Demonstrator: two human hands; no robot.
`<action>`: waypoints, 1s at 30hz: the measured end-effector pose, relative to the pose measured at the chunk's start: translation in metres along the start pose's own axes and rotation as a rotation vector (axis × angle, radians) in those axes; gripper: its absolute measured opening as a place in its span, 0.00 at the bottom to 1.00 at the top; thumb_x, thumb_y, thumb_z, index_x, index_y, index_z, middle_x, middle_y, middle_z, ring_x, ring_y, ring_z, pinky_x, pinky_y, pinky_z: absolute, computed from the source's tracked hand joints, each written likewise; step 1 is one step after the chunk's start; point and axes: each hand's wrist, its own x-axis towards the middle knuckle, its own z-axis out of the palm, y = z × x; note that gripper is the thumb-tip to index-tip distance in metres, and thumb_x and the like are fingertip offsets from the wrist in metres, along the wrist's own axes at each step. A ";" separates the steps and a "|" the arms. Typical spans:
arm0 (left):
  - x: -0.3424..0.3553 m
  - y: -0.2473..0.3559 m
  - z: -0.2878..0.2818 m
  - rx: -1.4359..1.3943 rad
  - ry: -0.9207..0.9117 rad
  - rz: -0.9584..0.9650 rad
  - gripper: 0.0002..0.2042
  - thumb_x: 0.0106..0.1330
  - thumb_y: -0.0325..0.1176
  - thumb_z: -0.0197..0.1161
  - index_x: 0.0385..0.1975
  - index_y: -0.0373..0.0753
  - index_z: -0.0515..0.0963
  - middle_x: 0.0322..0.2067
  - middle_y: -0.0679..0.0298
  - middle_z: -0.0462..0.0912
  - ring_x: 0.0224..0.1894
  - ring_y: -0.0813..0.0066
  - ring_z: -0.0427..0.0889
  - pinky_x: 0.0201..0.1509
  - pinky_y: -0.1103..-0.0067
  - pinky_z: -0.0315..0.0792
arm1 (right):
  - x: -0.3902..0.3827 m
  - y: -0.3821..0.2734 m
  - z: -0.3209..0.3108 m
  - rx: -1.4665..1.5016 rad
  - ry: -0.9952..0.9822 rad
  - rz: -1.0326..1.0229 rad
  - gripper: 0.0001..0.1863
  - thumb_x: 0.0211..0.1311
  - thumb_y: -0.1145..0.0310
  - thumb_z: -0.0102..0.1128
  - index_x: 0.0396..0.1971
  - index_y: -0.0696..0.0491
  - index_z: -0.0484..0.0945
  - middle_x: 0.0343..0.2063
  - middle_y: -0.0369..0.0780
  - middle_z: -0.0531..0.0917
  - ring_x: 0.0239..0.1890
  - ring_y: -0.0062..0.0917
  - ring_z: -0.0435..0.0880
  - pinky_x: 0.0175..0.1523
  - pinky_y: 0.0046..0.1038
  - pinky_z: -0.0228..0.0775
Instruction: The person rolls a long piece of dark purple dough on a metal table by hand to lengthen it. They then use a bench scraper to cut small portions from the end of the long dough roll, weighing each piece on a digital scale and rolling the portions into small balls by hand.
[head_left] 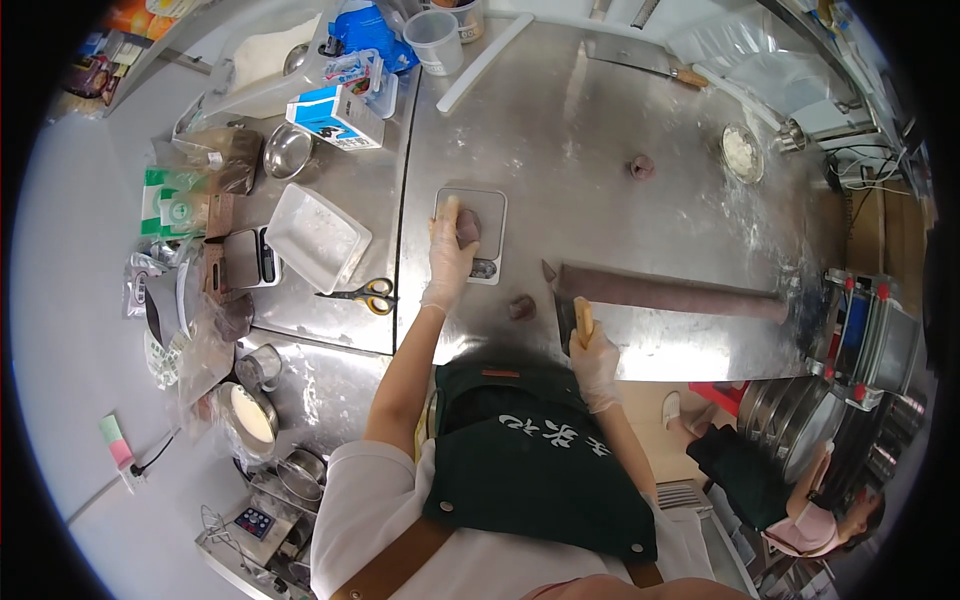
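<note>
My gloved left hand (452, 258) is over a small flat scale (487, 203), thumb and fingers around a purplish-brown dough piece (468, 228). My gloved right hand (595, 362) is closed on a knife's pale wooden handle (583, 318). The knife's broad blade looks dark and stands near the left end of a long brown dough log (670, 292), which lies across the steel table to the right. A small pointed dough bit (548, 270) is just beyond that end. Another dough piece (521, 307) sits between my hands, and one more (641, 167) lies farther back.
Black-and-yellow scissors (375, 295), a white tub (318, 240), a carton (335, 116) and a metal bowl (288, 150) stand at left. At the back lie a white bar (485, 62) and a wide blade (630, 55). A flour bowl (742, 153) is far right. Another person (790, 500) is lower right.
</note>
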 end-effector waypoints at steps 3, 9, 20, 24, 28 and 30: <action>-0.013 0.020 -0.017 0.004 0.001 -0.085 0.44 0.53 0.16 0.69 0.72 0.39 0.53 0.69 0.48 0.60 0.72 0.51 0.58 0.77 0.66 0.48 | -0.007 0.016 0.014 -0.129 -0.040 -0.108 0.10 0.58 0.67 0.64 0.38 0.53 0.78 0.21 0.49 0.82 0.23 0.46 0.83 0.31 0.42 0.75; -0.052 -0.005 -0.058 -0.163 0.300 -0.221 0.39 0.62 0.16 0.60 0.74 0.38 0.50 0.72 0.50 0.55 0.74 0.58 0.55 0.76 0.69 0.49 | -0.011 0.023 0.027 -0.288 -0.051 -0.142 0.08 0.58 0.65 0.61 0.36 0.51 0.76 0.19 0.46 0.82 0.21 0.44 0.82 0.29 0.43 0.74; -0.066 -0.030 -0.059 -0.093 0.401 -0.234 0.33 0.62 0.16 0.60 0.69 0.36 0.59 0.63 0.52 0.69 0.61 0.61 0.72 0.65 0.70 0.67 | -0.008 0.021 0.025 -0.255 -0.041 -0.153 0.08 0.58 0.65 0.61 0.35 0.51 0.75 0.20 0.47 0.82 0.22 0.45 0.82 0.29 0.44 0.74; -0.067 -0.030 -0.063 -0.057 0.395 -0.232 0.32 0.63 0.17 0.60 0.69 0.35 0.60 0.63 0.52 0.69 0.60 0.61 0.73 0.64 0.70 0.68 | -0.010 0.019 0.024 -0.272 -0.085 -0.092 0.07 0.59 0.65 0.60 0.34 0.51 0.75 0.21 0.47 0.82 0.23 0.45 0.82 0.29 0.45 0.74; -0.067 -0.029 -0.064 -0.046 0.389 -0.245 0.30 0.64 0.17 0.60 0.67 0.35 0.62 0.60 0.52 0.70 0.59 0.62 0.74 0.64 0.71 0.68 | -0.010 0.018 0.024 -0.281 -0.091 -0.089 0.07 0.59 0.65 0.60 0.34 0.51 0.74 0.20 0.47 0.82 0.23 0.45 0.82 0.29 0.45 0.74; -0.067 -0.030 -0.063 -0.058 0.396 -0.241 0.29 0.64 0.17 0.60 0.67 0.34 0.62 0.59 0.52 0.71 0.59 0.62 0.74 0.64 0.71 0.69 | -0.010 0.019 0.025 -0.286 -0.078 -0.105 0.07 0.59 0.66 0.60 0.34 0.51 0.75 0.20 0.47 0.82 0.22 0.45 0.82 0.29 0.44 0.74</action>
